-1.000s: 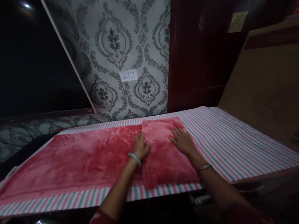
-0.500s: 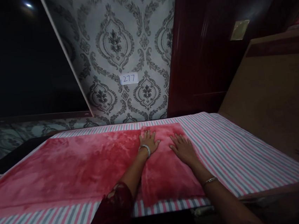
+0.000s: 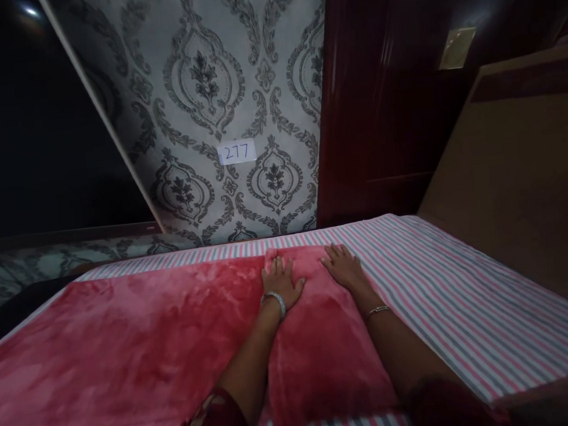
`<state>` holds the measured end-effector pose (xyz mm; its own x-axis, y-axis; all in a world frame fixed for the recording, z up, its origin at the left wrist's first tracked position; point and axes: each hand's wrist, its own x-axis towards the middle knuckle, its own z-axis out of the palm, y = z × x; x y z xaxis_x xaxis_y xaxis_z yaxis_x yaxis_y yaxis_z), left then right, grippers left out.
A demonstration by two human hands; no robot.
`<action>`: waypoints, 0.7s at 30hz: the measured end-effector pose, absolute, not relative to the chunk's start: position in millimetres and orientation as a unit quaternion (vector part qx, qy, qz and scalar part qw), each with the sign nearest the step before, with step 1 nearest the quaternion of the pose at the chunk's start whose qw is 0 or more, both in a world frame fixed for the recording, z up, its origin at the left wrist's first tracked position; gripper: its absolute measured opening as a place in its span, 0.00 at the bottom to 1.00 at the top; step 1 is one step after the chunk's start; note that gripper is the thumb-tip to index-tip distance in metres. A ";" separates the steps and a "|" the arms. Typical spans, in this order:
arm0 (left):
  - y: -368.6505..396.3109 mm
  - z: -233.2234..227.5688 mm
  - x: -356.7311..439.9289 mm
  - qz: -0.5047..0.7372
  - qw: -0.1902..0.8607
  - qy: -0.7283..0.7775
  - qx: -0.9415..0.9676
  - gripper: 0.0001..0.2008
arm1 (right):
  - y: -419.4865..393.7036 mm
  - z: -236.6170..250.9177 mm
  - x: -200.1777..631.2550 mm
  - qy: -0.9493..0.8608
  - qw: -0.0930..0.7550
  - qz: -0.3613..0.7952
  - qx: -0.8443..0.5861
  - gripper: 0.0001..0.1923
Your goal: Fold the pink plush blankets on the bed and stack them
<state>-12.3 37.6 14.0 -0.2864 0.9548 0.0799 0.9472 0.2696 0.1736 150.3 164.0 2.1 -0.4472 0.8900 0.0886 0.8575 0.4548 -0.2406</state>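
A plush pink-red blanket [image 3: 141, 347] is spread over a striped cloth [image 3: 452, 290], its right end folded over on top of itself. On the folded flap, close to its left edge, my left hand [image 3: 279, 284] lies flat with fingers spread. My right hand [image 3: 344, 266] rests palm down near the flap's far right corner, fingers stretched out. Neither hand grips anything. Each wrist wears a bracelet, and dark red sleeves show at the bottom of the view.
Behind the table stands a patterned wall with a paper label [image 3: 236, 152] reading 277. A large dark screen [image 3: 39, 129] is at the left. Dark red wooden panelling [image 3: 378, 97] and a big cardboard box [image 3: 522, 183] stand at the right.
My right hand has slid away from me to the flap's far right corner. My left hand stays on the flap near its left edge. The head view has shifted slightly.
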 end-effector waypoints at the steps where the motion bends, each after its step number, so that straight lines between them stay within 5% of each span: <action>1: 38.1 12.8 -12.9 0.095 0.019 0.798 0.595 0.40 | 166.1 -2.0 151.1 -0.847 0.101 0.081 -0.516 0.31; 13: 63.1 45.1 -7.7 0.092 0.006 0.761 0.642 0.36 | 169.6 -5.3 150.4 -0.847 0.122 0.087 -0.510 0.32; 21: 80.7 23.4 -22.7 0.045 0.030 0.821 0.568 0.42 | 169.3 -0.4 152.0 -0.843 0.122 0.110 -0.512 0.33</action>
